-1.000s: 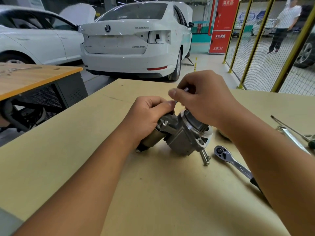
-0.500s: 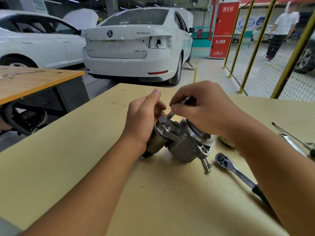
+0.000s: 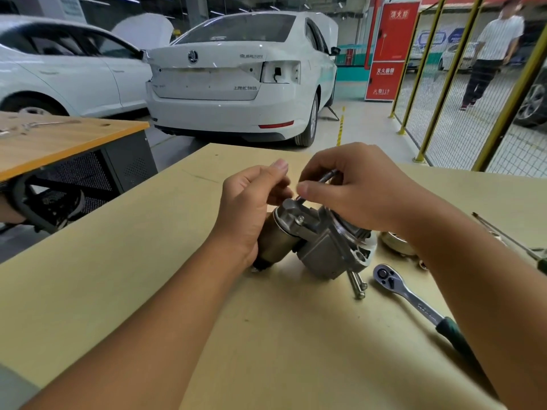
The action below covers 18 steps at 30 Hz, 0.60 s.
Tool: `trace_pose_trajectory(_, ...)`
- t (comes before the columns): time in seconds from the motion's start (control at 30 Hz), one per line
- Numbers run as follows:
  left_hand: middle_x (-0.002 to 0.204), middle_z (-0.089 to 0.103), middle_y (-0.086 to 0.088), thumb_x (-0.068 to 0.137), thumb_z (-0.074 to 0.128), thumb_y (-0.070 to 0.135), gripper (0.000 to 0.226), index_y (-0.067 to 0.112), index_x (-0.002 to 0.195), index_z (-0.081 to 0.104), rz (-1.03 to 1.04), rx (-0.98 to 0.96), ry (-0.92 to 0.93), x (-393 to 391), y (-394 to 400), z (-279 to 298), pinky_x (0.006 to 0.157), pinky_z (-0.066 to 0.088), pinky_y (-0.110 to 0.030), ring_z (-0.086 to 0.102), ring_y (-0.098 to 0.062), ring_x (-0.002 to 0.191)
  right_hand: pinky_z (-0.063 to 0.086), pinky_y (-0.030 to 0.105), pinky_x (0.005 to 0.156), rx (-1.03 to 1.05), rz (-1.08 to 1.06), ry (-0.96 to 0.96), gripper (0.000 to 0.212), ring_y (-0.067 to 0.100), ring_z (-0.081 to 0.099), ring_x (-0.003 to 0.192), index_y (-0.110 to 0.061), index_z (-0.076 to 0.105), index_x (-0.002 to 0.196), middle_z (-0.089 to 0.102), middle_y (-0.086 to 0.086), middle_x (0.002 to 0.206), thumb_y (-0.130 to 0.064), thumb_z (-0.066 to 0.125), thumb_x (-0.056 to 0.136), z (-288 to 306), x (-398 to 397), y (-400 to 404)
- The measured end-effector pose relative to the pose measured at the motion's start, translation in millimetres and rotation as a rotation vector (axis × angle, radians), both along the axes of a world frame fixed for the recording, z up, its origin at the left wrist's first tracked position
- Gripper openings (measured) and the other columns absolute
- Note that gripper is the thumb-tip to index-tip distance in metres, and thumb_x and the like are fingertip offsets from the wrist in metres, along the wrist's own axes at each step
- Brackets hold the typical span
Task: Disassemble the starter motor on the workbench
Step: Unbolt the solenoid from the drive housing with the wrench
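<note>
Lying on the worktop [image 3: 148, 276], the starter [image 3: 313, 244] is being steadied by the left hand [image 3: 251, 208] curling round its cylindrical body, while the right hand [image 3: 355, 187] is pinching a long bolt [image 3: 325, 176] above the housing. A ratchet [image 3: 414, 303] is lying just beside.

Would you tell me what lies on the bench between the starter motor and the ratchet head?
Loose bolts lie between starter motor and ratchet, in the head view.

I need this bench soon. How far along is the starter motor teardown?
Early. Two loose bolts lie beside the ratchet, so some fasteners look out. The right hand pinches a thin metal rod at the starter motor, steadied by the left hand. The housing remains assembled.
</note>
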<state>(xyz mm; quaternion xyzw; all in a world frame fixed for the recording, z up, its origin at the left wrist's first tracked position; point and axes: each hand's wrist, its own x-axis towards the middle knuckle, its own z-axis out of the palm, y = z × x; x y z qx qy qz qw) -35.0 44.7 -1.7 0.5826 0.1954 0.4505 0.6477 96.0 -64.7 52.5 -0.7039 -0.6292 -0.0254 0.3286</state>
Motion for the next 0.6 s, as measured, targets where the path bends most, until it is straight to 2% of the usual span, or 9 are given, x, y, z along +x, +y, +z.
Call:
trace_pose_trajectory(0.07, 0.075, 0.065, -0.013, 0.09, 0.067, 0.037, 0.035, 0.003, 0.083, 0.071, -0.011, -0.03, -0.007, 0, 2, -1, 0.065, 0.055, -0.026, 0.062, -0.019, 0.072, 0.04, 0.028, 0.058, -0.045, -0.07, -0.147, 0.027, 0.009, 0.058, 0.072, -0.024, 0.07, 0.084, 0.064, -0.007, 0.073, -0.044, 0.059, 0.097, -3, -3, 2)
trace_pose_trajectory(0.17, 0.074, 0.063, -0.011, 0.102, 0.058, 0.019, 0.031, -0.005, 0.086, 0.069, -0.007, 0.043, 0.078, 1, 3, -2, 0.06, 0.053, -0.021, 0.061, -0.012, 0.066, 0.029, 0.029, 0.052, -0.113, -0.137, -0.23, 0.035, 0.013, 0.052, 0.064, -0.022, 0.062, 0.075, 0.056, -0.002, 0.065, -0.045, 0.055, 0.1, -2, -9, 5)
trace_pose_trajectory(0.27, 0.074, 0.065, -0.007, 0.1, 0.052, 0.007, 0.026, 0.003, 0.084, 0.071, -0.052, 0.088, 0.139, -1, 5, -2, 0.063, 0.053, -0.022, 0.062, -0.011, 0.069, 0.037, 0.03, 0.057, -0.134, -0.139, -0.198, 0.028, 0.015, 0.056, 0.072, -0.025, 0.064, 0.082, 0.06, -0.004, 0.076, -0.048, 0.059, 0.096, 0, -8, 5)
trace_pose_trajectory(0.37, 0.088, 0.07, -0.01, 0.091, 0.057, 0.013, 0.016, 0.008, 0.096, 0.072, -0.245, 0.076, 0.126, -12, 14, -1, 0.076, 0.055, -0.03, 0.066, -0.018, 0.085, 0.046, 0.033, 0.065, -0.129, -0.128, -0.195, 0.023, 0.017, 0.058, 0.08, -0.026, 0.068, 0.09, 0.063, -0.005, 0.085, -0.048, 0.063, 0.094, -2, -9, 4)
trace_pose_trajectory(0.43, 0.101, 0.073, -0.013, 0.086, 0.067, 0.022, 0.03, 0.011, 0.114, 0.07, -0.343, 0.254, 0.221, -20, 22, -2, 0.084, 0.057, -0.032, 0.069, -0.024, 0.095, 0.048, 0.034, 0.066, -0.126, -0.141, -0.223, 0.024, 0.019, 0.06, 0.082, -0.026, 0.071, 0.097, 0.065, -0.003, 0.088, -0.048, 0.062, 0.095, -2, -11, 5)
trace_pose_trajectory(0.5, 0.114, 0.073, -0.01, 0.073, 0.084, 0.032, 0.06, 0.019, 0.128, 0.065, -0.369, 0.405, 0.298, -27, 26, -4, 0.092, 0.059, -0.033, 0.072, -0.024, 0.108, 0.044, 0.031, 0.062, -0.129, -0.164, -0.243, 0.025, 0.02, 0.06, 0.082, -0.028, 0.071, 0.101, 0.066, -0.002, 0.09, -0.049, 0.061, 0.095, -3, -13, 6)
trace_pose_trajectory(0.57, 0.116, 0.073, -0.004, 0.054, 0.095, 0.032, 0.089, 0.025, 0.135, 0.06, -0.386, 0.468, 0.34, -30, 30, -5, 0.095, 0.059, -0.031, 0.073, -0.021, 0.111, 0.042, 0.03, 0.06, -0.121, -0.174, -0.257, 0.025, 0.02, 0.06, 0.082, -0.029, 0.071, 0.101, 0.067, -0.003, 0.091, -0.05, 0.061, 0.095, -4, -15, 6)
trace_pose_trajectory(0.6, 0.116, 0.073, -0.002, 0.049, 0.099, 0.029, 0.096, 0.028, 0.136, 0.059, -0.393, 0.502, 0.378, -31, 31, -7, 0.095, 0.058, -0.029, 0.073, -0.019, 0.111, 0.043, 0.03, 0.061, -0.114, -0.173, -0.262, 0.025, 0.021, 0.061, 0.083, -0.029, 0.071, 0.1, 0.067, -0.003, 0.091, -0.051, 0.061, 0.095, -4, -15, 5)
